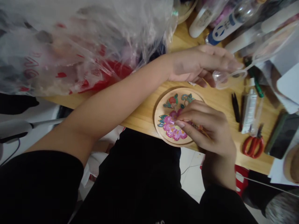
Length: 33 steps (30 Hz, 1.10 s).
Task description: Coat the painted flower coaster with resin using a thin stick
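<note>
Head view: right hand (pixel 210 124) grip pinches a thin stick (pixel 204 131) over the painted disc (pixel 161 109) at the near edge of the tabletop (pixel 140 112); left hand (pixel 198 63) stretches over clear plastic (pixel 224 77), grip unclear; scissors (pixel 253 146) crowd the right

Soft even indoor light, faint shadows, slight overall blur, stretched edges, glare on plastic bag (pixel 81 40)

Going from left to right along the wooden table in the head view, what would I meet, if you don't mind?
Plastic bag → painted wooden disc → black tweezers → red scissors → dark flat device.
</note>
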Each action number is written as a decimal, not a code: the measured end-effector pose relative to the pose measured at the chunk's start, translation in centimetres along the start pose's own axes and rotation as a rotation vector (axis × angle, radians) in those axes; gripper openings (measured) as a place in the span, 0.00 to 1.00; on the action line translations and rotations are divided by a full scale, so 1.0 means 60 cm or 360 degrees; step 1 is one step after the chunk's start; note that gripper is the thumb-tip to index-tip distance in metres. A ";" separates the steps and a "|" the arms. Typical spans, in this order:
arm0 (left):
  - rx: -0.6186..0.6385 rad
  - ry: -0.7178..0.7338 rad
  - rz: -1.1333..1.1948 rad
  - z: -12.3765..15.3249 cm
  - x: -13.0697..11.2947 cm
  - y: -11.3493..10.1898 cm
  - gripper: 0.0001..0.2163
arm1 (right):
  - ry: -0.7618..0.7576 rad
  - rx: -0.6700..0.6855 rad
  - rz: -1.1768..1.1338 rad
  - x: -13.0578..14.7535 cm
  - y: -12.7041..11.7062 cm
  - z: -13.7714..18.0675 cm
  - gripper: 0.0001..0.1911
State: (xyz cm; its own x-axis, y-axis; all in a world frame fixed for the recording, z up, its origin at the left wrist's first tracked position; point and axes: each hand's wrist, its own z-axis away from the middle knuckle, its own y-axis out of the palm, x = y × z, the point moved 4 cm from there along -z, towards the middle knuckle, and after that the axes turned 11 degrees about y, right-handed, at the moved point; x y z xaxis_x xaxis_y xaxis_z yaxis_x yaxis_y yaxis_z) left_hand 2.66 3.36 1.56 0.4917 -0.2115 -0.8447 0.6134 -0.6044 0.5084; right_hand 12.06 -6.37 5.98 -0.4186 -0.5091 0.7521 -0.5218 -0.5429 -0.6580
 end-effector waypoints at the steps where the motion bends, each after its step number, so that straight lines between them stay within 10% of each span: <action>1: 0.0006 0.0007 -0.0034 0.000 0.000 -0.001 0.08 | -0.0001 0.0006 0.0015 -0.001 0.001 0.000 0.04; 33: 0.0016 -0.0040 -0.0025 -0.010 0.011 -0.009 0.09 | 0.0122 -0.0328 -0.0060 -0.005 -0.010 0.002 0.03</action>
State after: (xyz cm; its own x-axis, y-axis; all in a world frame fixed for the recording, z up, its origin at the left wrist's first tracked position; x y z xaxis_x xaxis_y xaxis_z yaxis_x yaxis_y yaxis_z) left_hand 3.01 4.03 0.84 0.4665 -0.2212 -0.8564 0.6146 -0.6152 0.4937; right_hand 12.58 -5.99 6.13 -0.4472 -0.4343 0.7819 -0.6757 -0.4087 -0.6134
